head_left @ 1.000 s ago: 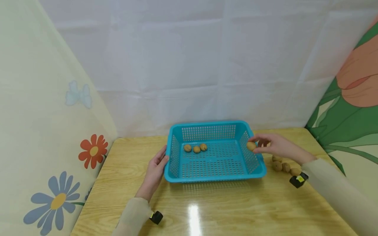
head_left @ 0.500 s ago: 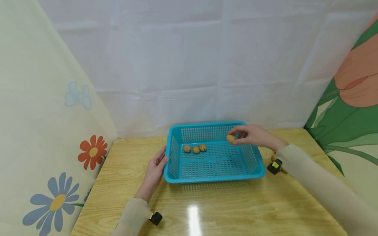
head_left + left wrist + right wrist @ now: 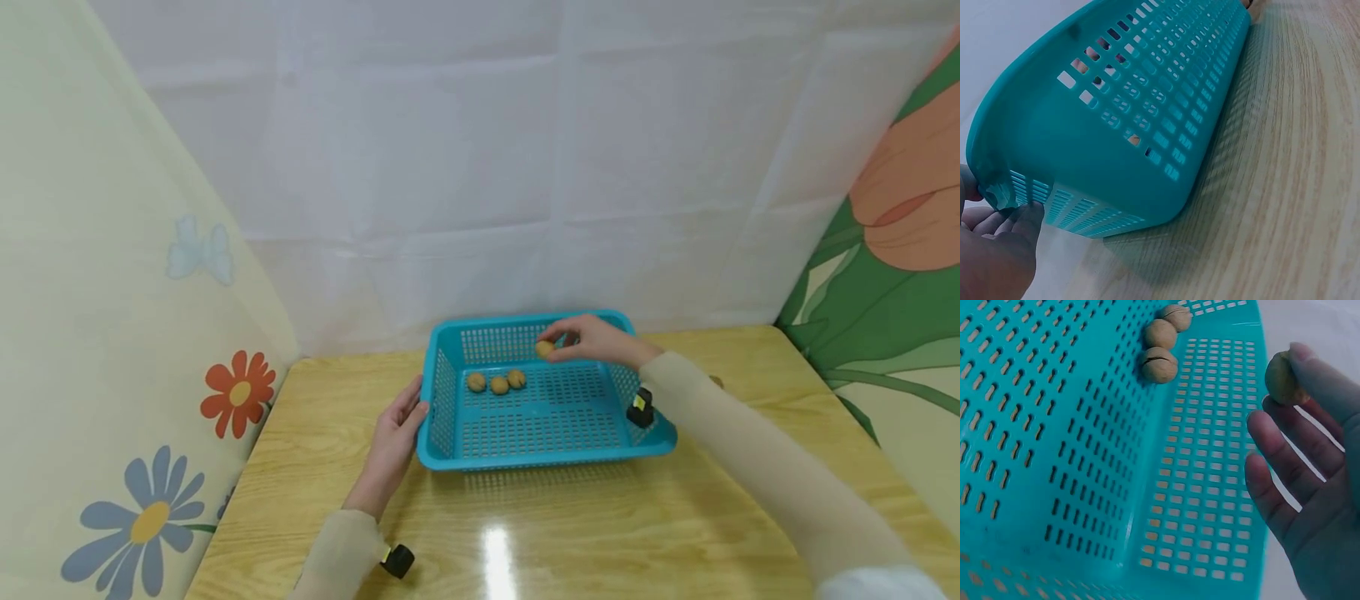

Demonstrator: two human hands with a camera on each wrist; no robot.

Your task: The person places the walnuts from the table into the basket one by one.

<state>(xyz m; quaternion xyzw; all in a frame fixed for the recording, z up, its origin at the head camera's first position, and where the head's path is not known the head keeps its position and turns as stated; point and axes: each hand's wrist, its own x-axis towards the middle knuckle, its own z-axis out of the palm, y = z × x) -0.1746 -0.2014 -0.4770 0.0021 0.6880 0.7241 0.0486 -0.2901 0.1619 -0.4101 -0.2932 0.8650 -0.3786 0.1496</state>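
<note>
A blue plastic basket (image 3: 545, 457) with slotted walls rests on the wooden table. Three walnuts (image 3: 499, 385) lie in a row on its floor, toward the back left. My left hand (image 3: 392, 433) grips the basket's left end, thumb at the rim and fingers against the outside wall, as the left wrist view shows. Over the back part of the basket, my right hand (image 3: 596, 342) pinches another walnut (image 3: 1284, 380) between thumb and fingertips. That walnut is above the floor, to the right of the row. The other fingers of this hand are spread loosely.
Beyond the basket hangs a white cloth (image 3: 420, 167). Painted flower panels stand left and right of the table (image 3: 450, 533). Right of the basket, a brown bit of a walnut (image 3: 717, 382) peeks out behind my right sleeve (image 3: 750, 458), which hides that area.
My right hand has carried its walnut leftward, from the basket's right rim to above its middle back. The sleeve now covers most of the walnuts on the table. My left hand stays put.
</note>
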